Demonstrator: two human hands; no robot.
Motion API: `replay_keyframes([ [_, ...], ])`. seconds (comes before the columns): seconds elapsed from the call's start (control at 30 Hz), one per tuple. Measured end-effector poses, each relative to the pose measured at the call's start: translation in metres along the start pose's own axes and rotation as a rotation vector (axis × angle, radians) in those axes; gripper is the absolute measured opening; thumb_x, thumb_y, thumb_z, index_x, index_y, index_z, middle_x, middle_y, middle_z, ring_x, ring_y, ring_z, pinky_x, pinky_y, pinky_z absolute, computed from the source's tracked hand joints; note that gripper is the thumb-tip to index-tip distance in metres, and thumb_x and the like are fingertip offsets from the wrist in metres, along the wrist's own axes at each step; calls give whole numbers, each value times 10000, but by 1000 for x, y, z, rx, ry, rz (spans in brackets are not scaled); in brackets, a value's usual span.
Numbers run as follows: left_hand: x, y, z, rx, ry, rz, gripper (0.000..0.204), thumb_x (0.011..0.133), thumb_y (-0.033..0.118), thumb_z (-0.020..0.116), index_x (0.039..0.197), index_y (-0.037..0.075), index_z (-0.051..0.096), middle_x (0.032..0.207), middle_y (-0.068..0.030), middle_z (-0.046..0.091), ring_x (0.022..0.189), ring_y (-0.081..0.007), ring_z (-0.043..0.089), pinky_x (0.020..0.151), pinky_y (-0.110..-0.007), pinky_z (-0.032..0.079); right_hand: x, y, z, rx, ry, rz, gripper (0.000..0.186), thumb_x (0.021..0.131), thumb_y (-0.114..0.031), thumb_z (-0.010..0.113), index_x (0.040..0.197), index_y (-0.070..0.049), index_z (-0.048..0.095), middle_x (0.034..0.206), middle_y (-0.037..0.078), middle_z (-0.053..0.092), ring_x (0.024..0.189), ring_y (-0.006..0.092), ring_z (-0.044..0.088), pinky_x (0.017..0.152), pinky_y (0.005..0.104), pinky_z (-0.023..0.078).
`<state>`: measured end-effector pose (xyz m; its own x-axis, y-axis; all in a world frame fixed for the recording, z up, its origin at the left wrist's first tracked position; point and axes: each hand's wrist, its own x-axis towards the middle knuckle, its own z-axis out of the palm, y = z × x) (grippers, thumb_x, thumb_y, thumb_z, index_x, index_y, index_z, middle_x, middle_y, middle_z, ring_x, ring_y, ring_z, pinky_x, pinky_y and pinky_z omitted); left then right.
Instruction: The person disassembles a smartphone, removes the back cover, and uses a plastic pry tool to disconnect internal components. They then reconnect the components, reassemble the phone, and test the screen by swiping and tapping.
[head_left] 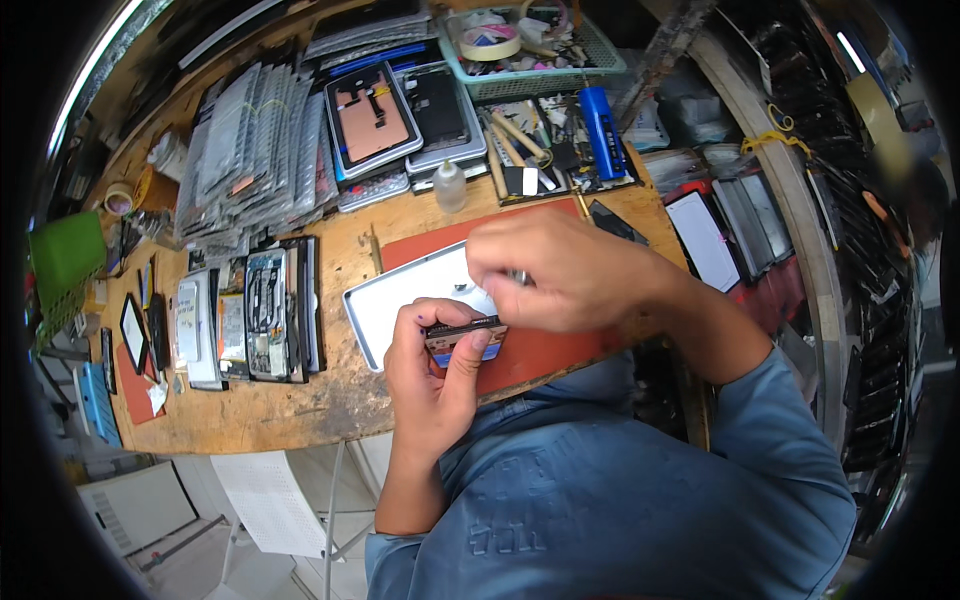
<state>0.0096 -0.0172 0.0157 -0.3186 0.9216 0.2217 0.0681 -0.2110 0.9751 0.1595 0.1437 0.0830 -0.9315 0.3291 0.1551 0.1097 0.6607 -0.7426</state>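
Note:
My left hand (430,385) is closed around a small phone-like device (466,343) with a dark edge and a brown and blue face. Its thumb presses on that coloured face, and the dark edge points up. Just above the device is my right hand (560,265), with thumb and fingers pinched together. A bit of something small and dark shows at those fingertips, too little of it to name. Under both hands a white tray-like panel (400,305) with a raised grey rim lies on a red-orange mat (555,358).
The wooden bench (290,415) carries stacks of bubble-wrapped packets (245,140), opened tablets (374,115) and a row of device parts (268,310). A clear dropper bottle (449,187), a blue cylinder (602,133) and a green basket (535,72) with tape stand beyond my hands.

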Motion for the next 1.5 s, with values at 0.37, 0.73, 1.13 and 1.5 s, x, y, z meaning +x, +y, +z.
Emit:
replay_keyframes([
  [0.37, 12, 3, 19, 84, -16, 35, 329, 961, 15, 760, 1195, -13, 530, 1028, -129, 730, 948, -148, 694, 869, -285, 551, -22, 8, -14, 92, 7, -90, 113, 920, -95, 707, 948, -10, 638, 819, 121, 669, 748, 284, 691, 672, 391, 534],
  [0.73, 14, 9, 28, 107, -63, 0, 326, 952, -4, 758, 1197, -23, 544, 1030, -144, 730, 977, -182, 704, 891, -303, 550, -33, 3, -23, -148, 61, -170, 142, 920, -143, 733, 933, -33, 645, 840, 101, 649, 735, 336, 671, 635, 434, 504],
  [1.13, 17, 4, 24, 159, -114, 79, 330, 962, -23, 729, 1229, -28, 534, 1023, -142, 727, 973, -190, 719, 889, -310, 561, -37, -4, -23, -256, 62, -218, 137, 929, -167, 736, 946, -49, 670, 866, 94, 642, 734, 321, 665, 612, 428, 509],
  [1.5, 16, 5, 5, 180, -42, 98, 129, 960, 39, 736, 1042, -19, 656, 933, -109, 687, 841, -184, 654, 756, -299, 516, -29, 55, 31, 125, 674, 164, 168, 1037, -166, 647, 1051, -5, 601, 943, 152, 673, 742, 276, 684, 691, 402, 532],
])
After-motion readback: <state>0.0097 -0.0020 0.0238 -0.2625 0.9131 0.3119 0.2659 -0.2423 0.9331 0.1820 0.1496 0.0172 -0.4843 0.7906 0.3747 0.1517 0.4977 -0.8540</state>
